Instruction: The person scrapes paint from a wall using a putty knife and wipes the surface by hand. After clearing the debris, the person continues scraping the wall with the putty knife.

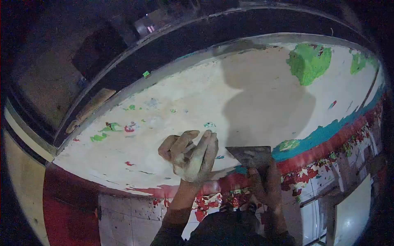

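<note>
My left hand (191, 156), pale with dust, is closed in front of the white painted surface (180, 94). Its thumb and forefinger are pressed together, pointing up just below a small green-and-white spot (209, 124), and the other fingers curl in. Whether something small sits between the fingertips is hidden. To the right, my right hand (266, 180) grips a scraper (250, 153) with a broad, dark, flat blade. The blade's straight edge faces up, close to the surface's lower part. Shadow makes it hard to say whether blade and surface touch.
Green patches (310, 63) show at upper right, with smaller marks at left. A teal strip (320, 137) and red band (328, 145) run along the lower edge. Red and green flakes (303, 176) litter the tiled floor (127, 217). A dark band (180, 41) borders the top.
</note>
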The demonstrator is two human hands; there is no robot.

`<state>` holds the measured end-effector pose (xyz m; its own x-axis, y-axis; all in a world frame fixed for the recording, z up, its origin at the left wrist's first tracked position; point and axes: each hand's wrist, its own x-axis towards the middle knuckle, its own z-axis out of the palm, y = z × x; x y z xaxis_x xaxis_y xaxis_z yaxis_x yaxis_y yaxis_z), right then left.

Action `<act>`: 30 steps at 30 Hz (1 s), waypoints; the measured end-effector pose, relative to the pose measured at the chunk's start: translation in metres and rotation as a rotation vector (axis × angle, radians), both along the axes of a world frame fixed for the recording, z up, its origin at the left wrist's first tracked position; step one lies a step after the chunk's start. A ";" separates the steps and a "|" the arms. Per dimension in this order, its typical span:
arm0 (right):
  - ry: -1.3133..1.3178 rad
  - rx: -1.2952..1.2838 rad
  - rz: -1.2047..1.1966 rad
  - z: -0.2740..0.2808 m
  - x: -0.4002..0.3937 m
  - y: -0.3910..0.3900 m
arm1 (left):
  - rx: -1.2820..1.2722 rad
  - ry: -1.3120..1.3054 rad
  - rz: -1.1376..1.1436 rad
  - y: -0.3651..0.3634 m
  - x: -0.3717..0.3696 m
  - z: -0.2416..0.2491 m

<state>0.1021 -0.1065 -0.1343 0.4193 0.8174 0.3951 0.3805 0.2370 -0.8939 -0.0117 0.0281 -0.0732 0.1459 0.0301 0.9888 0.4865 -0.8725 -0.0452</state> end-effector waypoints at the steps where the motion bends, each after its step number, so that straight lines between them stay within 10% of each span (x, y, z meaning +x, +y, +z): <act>1: 0.010 0.000 -0.021 0.005 -0.001 -0.001 | 0.025 -0.025 -0.011 0.003 0.002 -0.004; 15: -0.456 -0.128 -0.071 0.048 0.032 -0.003 | -0.155 -0.029 0.040 -0.008 -0.005 -0.001; 30: -0.259 -0.019 0.005 0.027 0.052 -0.006 | -0.190 0.030 0.122 -0.018 0.004 0.006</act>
